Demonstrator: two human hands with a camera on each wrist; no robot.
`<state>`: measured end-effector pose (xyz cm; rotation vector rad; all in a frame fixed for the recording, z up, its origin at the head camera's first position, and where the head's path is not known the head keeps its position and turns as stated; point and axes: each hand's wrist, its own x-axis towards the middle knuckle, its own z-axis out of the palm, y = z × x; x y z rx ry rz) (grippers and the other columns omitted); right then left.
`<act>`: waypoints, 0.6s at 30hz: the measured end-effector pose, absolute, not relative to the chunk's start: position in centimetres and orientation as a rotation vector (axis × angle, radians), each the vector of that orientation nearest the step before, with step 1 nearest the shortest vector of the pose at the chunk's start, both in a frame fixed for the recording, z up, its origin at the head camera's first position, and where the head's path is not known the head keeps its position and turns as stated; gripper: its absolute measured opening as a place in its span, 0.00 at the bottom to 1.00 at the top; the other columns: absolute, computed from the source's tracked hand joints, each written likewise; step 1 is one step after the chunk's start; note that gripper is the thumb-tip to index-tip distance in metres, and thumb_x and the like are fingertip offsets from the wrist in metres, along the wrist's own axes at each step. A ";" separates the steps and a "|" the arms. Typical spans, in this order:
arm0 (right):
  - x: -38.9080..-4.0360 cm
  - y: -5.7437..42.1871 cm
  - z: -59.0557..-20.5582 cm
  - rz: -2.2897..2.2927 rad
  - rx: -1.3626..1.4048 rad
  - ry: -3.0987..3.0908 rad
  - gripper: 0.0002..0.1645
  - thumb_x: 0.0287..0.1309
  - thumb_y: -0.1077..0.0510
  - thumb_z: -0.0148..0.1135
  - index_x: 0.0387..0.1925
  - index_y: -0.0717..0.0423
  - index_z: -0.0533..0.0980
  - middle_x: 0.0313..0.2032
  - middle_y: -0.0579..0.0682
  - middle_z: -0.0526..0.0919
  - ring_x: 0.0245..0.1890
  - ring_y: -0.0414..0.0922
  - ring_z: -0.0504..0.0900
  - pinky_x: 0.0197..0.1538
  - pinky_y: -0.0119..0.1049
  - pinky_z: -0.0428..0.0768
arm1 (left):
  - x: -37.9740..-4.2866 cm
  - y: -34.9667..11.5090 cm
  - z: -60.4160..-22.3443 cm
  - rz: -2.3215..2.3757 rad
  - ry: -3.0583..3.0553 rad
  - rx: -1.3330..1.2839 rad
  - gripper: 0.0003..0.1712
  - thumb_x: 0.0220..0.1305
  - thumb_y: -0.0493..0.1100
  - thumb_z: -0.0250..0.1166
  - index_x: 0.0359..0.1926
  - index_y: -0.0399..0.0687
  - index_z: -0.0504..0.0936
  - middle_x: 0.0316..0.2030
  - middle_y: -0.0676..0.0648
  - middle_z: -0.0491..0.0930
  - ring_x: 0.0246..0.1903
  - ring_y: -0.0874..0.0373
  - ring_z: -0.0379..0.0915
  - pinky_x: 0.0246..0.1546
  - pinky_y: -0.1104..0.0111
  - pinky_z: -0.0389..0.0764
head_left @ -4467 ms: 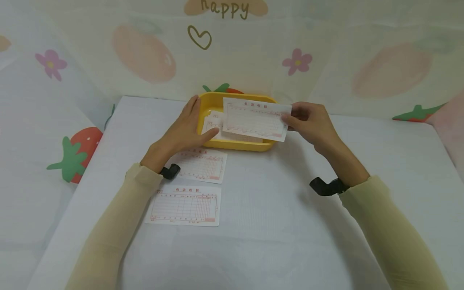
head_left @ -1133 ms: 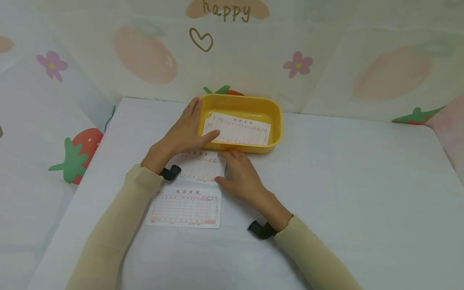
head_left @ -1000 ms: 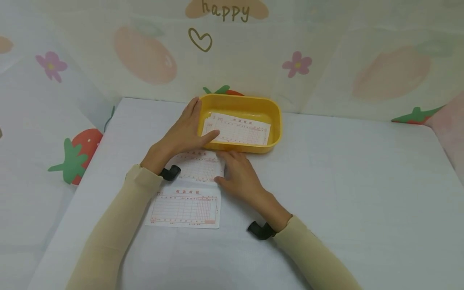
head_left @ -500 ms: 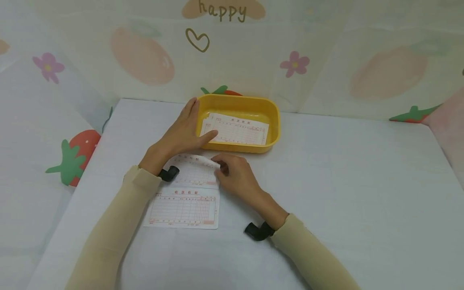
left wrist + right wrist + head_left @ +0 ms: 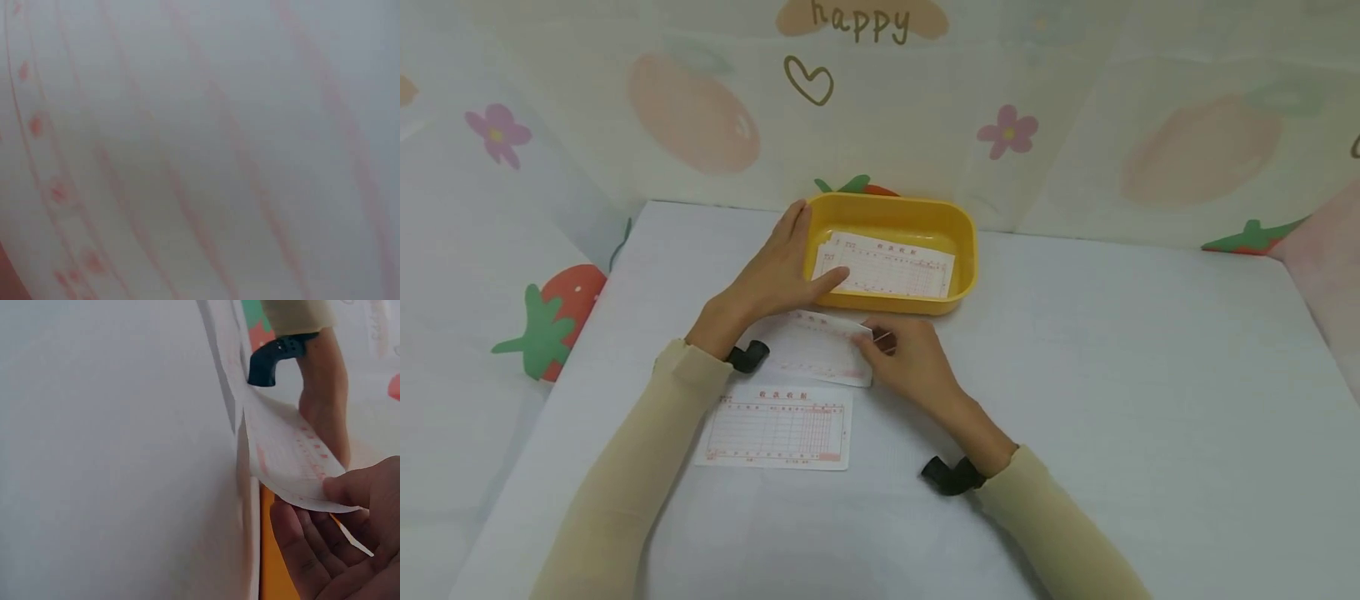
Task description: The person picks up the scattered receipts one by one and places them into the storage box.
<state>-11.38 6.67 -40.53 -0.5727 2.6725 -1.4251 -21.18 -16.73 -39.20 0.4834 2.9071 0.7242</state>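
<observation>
My right hand (image 5: pixel 913 358) pinches the right edge of a white receipt slip (image 5: pixel 820 354) printed in red, between thumb and fingers. The slip bends up off the table; its left part is hidden under my left wrist. My left hand (image 5: pixel 767 271) lies against the left side of a yellow plastic tray (image 5: pixel 966 258), fingers straight along it and thumb reaching over the front rim. More receipt slips (image 5: pixel 895 265) are stacked inside that tray. In the right wrist view my right hand (image 5: pixel 350 531) holds the curved slip (image 5: pixel 281 447). Blurred printed paper (image 5: pixel 206 137) fills the left wrist view.
Another receipt slip (image 5: pixel 775 429) lies flat on the white-covered table (image 5: pixel 1075 400), nearer to me. A wall covering (image 5: pixel 887 125) with fruit prints rises just behind the tray. Black camera mounts (image 5: pixel 951 475) jut from both wrists.
My right hand left a slip in the tray, then came to the upper slip on the table. It took that slip's right edge and lifted it slightly rightward. My left hand stays at the tray.
</observation>
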 end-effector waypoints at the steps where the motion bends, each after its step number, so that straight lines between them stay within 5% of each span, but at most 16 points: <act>1: -11.4 6.8 -40.4 -1.428 -0.564 2.677 0.12 0.69 0.58 0.70 0.49 0.60 0.87 0.42 0.55 0.92 0.36 0.47 0.92 0.44 0.39 0.91 | -21.2 -16.7 -39.2 0.724 2.907 0.481 0.68 0.68 0.75 0.58 0.86 0.44 0.30 0.87 0.42 0.29 0.86 0.42 0.37 0.85 0.46 0.52; 18: -11.0 9.6 -38.5 -1.547 -0.409 2.634 0.09 0.63 0.60 0.74 0.42 0.62 0.86 0.40 0.57 0.92 0.36 0.48 0.92 0.40 0.34 0.89 | -21.1 -16.7 -39.3 0.711 2.901 0.473 0.68 0.68 0.75 0.58 0.85 0.42 0.29 0.87 0.42 0.28 0.86 0.43 0.34 0.86 0.47 0.50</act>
